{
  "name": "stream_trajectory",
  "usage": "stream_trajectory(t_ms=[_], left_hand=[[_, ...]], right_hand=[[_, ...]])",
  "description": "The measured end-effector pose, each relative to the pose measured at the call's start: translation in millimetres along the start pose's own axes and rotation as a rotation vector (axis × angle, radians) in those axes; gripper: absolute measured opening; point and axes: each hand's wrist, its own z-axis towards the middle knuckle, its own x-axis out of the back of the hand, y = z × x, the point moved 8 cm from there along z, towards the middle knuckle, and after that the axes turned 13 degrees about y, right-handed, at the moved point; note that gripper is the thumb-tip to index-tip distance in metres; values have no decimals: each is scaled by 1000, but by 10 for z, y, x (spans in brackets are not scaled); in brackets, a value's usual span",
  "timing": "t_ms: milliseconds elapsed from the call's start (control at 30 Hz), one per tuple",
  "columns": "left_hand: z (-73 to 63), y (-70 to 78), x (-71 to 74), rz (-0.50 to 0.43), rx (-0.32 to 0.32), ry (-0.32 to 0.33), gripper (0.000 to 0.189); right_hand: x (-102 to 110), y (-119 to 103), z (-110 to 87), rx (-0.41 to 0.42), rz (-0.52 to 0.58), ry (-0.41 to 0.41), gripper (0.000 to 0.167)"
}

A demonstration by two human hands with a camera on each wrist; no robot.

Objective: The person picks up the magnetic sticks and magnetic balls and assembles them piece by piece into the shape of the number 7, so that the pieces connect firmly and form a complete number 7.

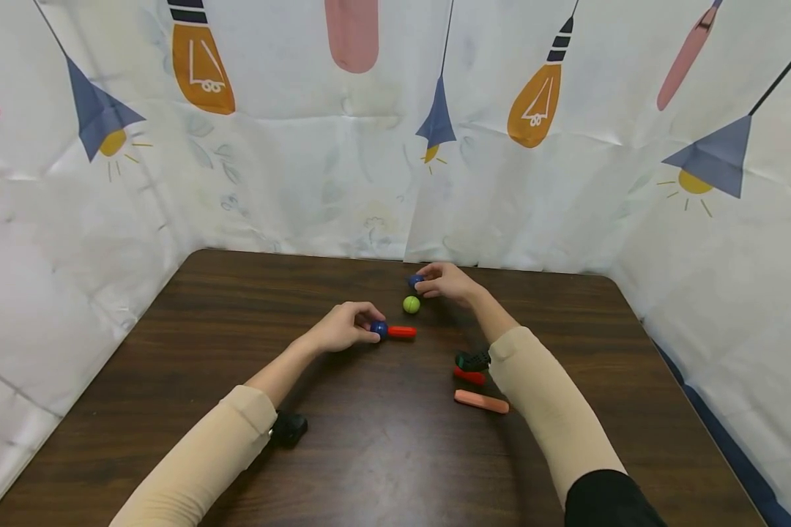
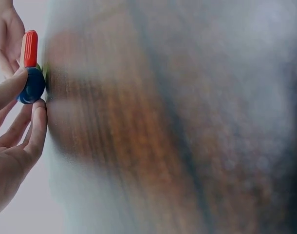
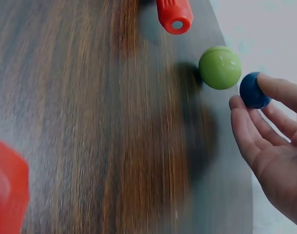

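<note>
My left hand [image 1: 344, 327] holds a blue ball [image 1: 379, 330] between thumb and fingers on the table's middle. A red ribbed stick [image 1: 403, 332] lies against or very near this ball on its right; whether they are joined I cannot tell. Farther back, my right hand [image 1: 450, 282] pinches a second, smaller-looking blue ball [image 1: 415, 280], its thumb on one side and fingers on the other in the right wrist view. A shiny green ball [image 3: 220, 68] sits just in front of that blue ball. The red stick's near end [image 3: 176, 24] shows a round hole.
Below my right forearm lie another red piece [image 1: 469, 376] and a salmon-coloured stick [image 1: 481, 401]. Black wrist cameras [image 1: 288, 430] hang under both forearms. The dark wooden table [image 1: 369, 454] ends at a patterned white curtain [image 1: 303, 176] on the back and sides.
</note>
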Motion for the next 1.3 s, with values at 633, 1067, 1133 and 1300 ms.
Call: stream_trajectory(t_ms=[633, 1067, 1133, 1300], left_hand=[[15, 22, -7, 38, -32, -12, 31], [23, -6, 11, 50, -16, -3, 30], [24, -5, 13, 48, -15, -4, 31], [26, -20, 10, 39, 0, -4, 32]], right_hand=[[156, 61, -242, 2, 68, -87, 37], [113, 118, -436, 19, 1, -115, 38], [100, 130, -459, 21, -6, -116, 38], [74, 176, -514, 12, -5, -123, 38]])
